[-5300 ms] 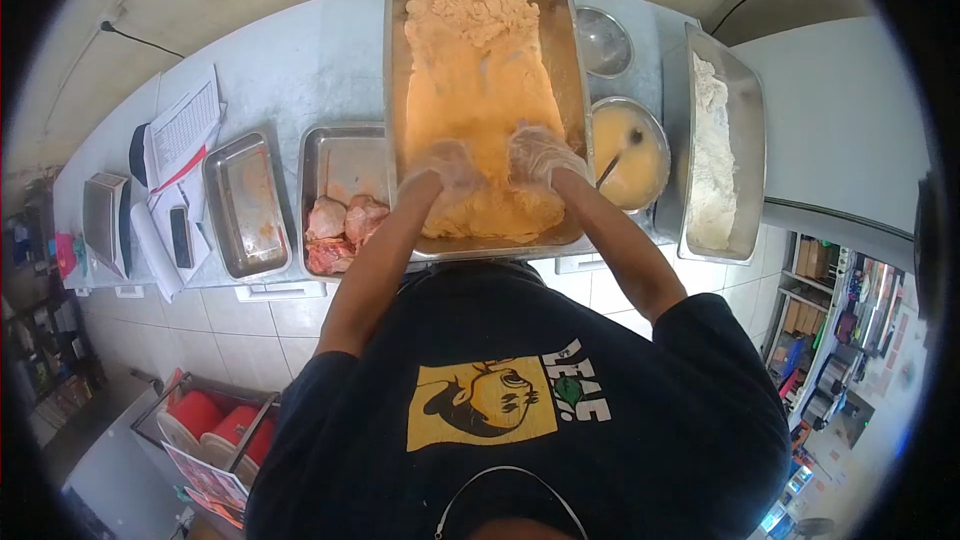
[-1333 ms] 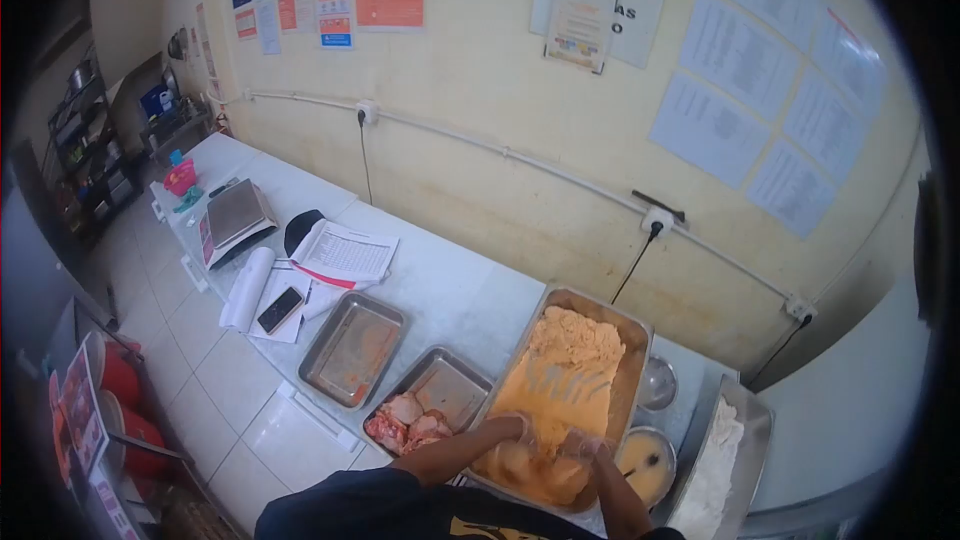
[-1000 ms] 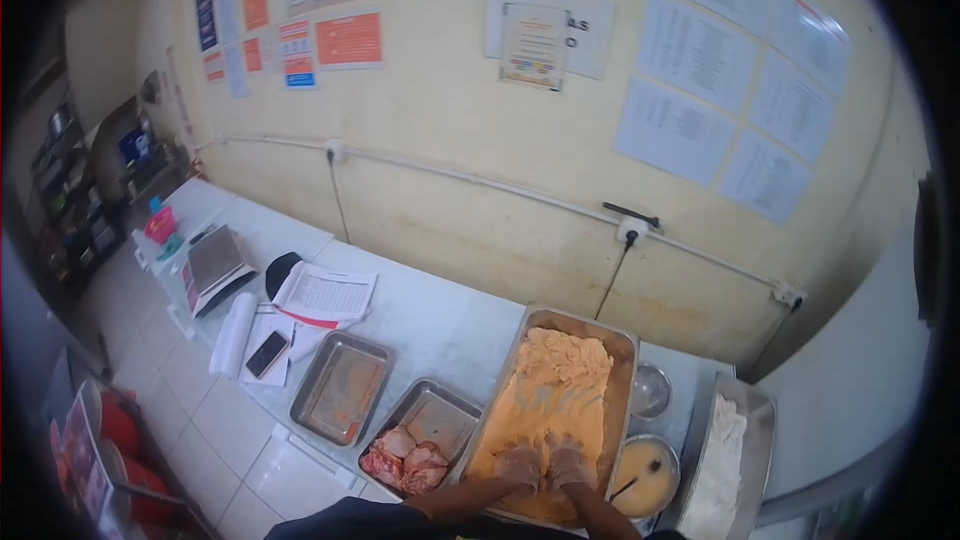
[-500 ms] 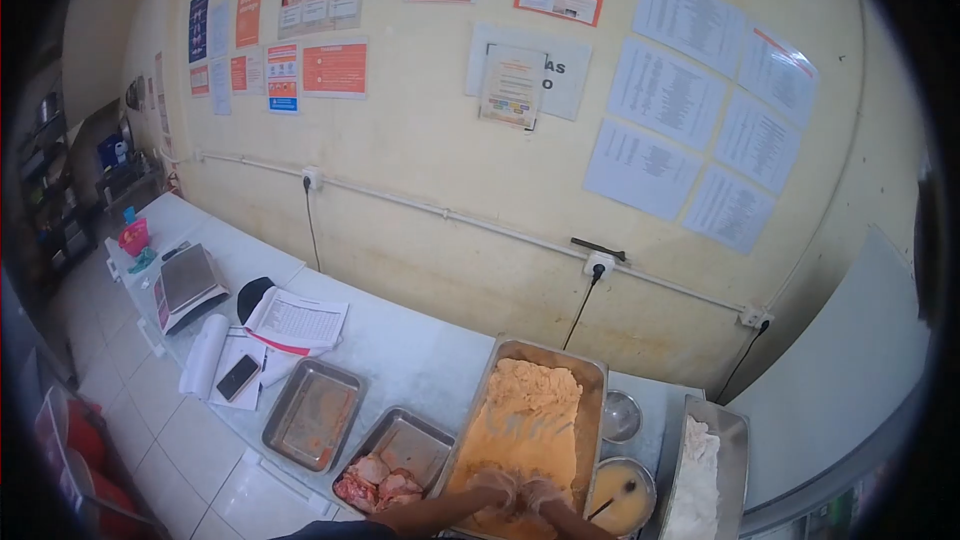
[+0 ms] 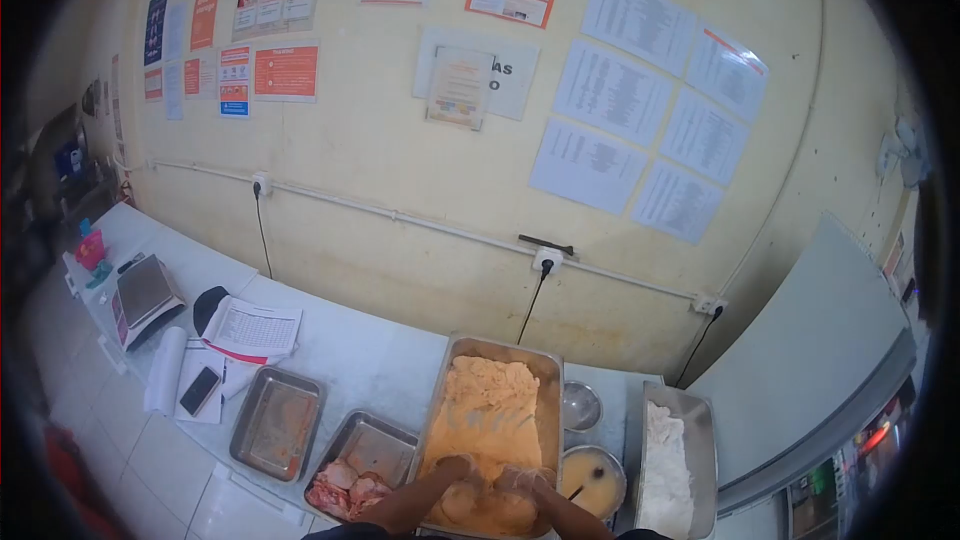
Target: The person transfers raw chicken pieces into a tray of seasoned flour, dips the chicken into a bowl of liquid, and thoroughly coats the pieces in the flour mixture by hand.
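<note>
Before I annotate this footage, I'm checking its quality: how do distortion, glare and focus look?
Head view: black surrounds the picture and the long white counter bows; head view: pale shine crosses the red-striped white printed sheet; head view: the right hand looks soft against the orange-tan powder, and the red shape at lower left is dim and blurred.

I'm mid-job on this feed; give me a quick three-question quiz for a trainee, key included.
1. Multiple choice: what lies in the smaller rectangular steel tray immediately left of the large deep steel tray of orange powder?
a) raw pink meat
b) white powder
c) whole eggs
2. True or false: the dark-screened rectangular smartphone lies on white paper.
3. Fill in: the person's ____ hand is the one nearer the round steel bowl of yellow liquid.

Key: 1. a; 2. true; 3. right.
</note>
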A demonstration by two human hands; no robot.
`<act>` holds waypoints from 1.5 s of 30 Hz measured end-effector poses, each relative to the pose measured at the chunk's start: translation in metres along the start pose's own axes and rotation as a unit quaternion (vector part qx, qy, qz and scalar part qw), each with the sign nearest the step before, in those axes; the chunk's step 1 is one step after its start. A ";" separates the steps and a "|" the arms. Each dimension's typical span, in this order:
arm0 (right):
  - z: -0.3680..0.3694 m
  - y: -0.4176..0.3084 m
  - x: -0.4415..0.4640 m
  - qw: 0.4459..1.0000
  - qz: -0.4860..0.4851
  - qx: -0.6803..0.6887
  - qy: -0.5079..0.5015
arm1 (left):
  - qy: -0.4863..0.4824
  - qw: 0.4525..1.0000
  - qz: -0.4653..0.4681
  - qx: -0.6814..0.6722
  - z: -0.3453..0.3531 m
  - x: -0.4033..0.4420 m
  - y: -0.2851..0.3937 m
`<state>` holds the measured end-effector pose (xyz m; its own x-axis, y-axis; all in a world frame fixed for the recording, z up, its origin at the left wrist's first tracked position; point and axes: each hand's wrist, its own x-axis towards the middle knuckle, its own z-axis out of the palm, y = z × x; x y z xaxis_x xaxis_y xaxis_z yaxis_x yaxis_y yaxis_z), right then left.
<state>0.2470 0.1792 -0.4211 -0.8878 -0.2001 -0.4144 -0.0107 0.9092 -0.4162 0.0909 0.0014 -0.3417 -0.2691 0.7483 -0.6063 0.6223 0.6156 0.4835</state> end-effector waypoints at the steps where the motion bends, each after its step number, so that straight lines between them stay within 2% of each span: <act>1: -0.006 -0.003 -0.001 0.999 0.032 -0.004 0.015 | 0.006 1.000 0.002 -0.001 0.002 0.001 0.002; 3: -0.010 -0.017 0.003 0.995 0.091 -0.005 0.046 | 0.017 1.000 0.010 0.014 0.009 -0.001 0.001; 6: -0.007 -0.059 0.002 0.985 0.153 -0.002 0.076 | 0.094 0.995 0.019 0.034 0.029 -0.009 0.005; 8: -0.004 -0.093 -0.006 0.954 0.281 -0.080 0.068 | 0.167 0.984 0.024 0.053 0.047 -0.015 0.008; 10: -0.007 -0.084 0.008 0.953 0.280 -0.088 0.070 | 0.239 0.968 0.022 0.075 0.056 -0.013 0.010; 12: 0.006 -0.080 0.012 0.953 0.281 -0.098 0.057 | 0.267 0.960 0.018 0.085 0.057 -0.010 0.008; 15: 0.004 -0.048 0.011 0.962 0.258 -0.078 0.036 | 0.209 0.975 0.015 0.068 0.038 -0.012 0.006; 20: -0.050 -0.047 -0.014 0.988 0.140 -0.028 -0.062 | -0.051 0.996 0.041 0.065 0.005 -0.001 0.000; 21: -0.076 -0.068 -0.023 0.988 0.137 -0.017 -0.075 | -0.055 0.994 0.047 0.079 0.005 -0.005 0.003; 22: -0.096 -0.094 -0.030 0.986 0.145 -0.010 -0.075 | -0.005 0.998 0.014 0.062 0.012 -0.015 0.008; 23: -0.111 -0.121 -0.037 0.985 0.159 -0.012 -0.063 | 0.047 0.998 -0.017 0.040 0.019 -0.025 0.013; 24: -0.075 -0.105 -0.028 0.986 0.156 -0.042 -0.028 | 0.099 0.994 -0.046 0.016 0.027 -0.036 0.018; 25: -0.036 -0.086 -0.017 0.985 0.156 -0.073 0.008 | 0.125 0.992 -0.034 0.002 0.036 -0.033 0.016; 26: -0.011 -0.071 -0.010 0.975 0.158 -0.123 0.095 | 0.142 0.990 -0.015 -0.008 0.046 -0.028 0.016; 27: -0.008 -0.078 -0.010 0.978 0.140 -0.134 0.078 | 0.160 0.987 -0.005 -0.020 0.055 -0.025 0.016; 28: -0.002 -0.087 -0.011 0.953 0.165 -0.200 0.155 | 0.178 0.984 -0.002 -0.030 0.059 -0.023 0.015; 30: -0.004 -0.082 -0.009 0.921 0.174 -0.265 0.227 | 0.190 0.980 -0.004 -0.055 0.064 -0.018 0.014; 32: 0.005 -0.048 0.009 0.933 0.193 -0.259 0.160 | 0.169 0.981 -0.020 -0.093 0.061 -0.012 0.010; 35: 0.068 0.074 0.041 0.928 0.200 -0.315 0.002 | 0.126 0.986 -0.006 -0.112 0.043 -0.012 0.006; 38: -0.019 0.004 0.017 0.957 0.147 -0.232 -0.091 | 0.117 0.987 0.006 -0.108 0.035 -0.014 0.004; 41: -0.090 -0.092 -0.007 0.937 0.102 -0.297 -0.153 | 0.138 0.985 0.004 -0.101 0.038 -0.019 0.008; 43: -0.046 -0.095 -0.011 0.928 0.051 -0.368 0.020 | 0.160 0.983 0.003 -0.092 0.042 -0.023 0.014; 44: -0.029 -0.095 -0.015 0.884 0.009 -0.423 0.200 | 0.177 0.981 0.003 -0.084 0.044 -0.026 0.017; 45: -0.027 -0.106 -0.018 0.887 0.006 -0.419 0.194 | 0.191 0.979 0.001 -0.077 0.047 -0.029 0.021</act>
<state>0.2515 0.0964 -0.3477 -0.9800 -0.1959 -0.0363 -0.1938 0.8951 0.4015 0.1461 -0.0193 -0.3431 -0.5416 0.7691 -0.3393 0.5132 0.6222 0.5912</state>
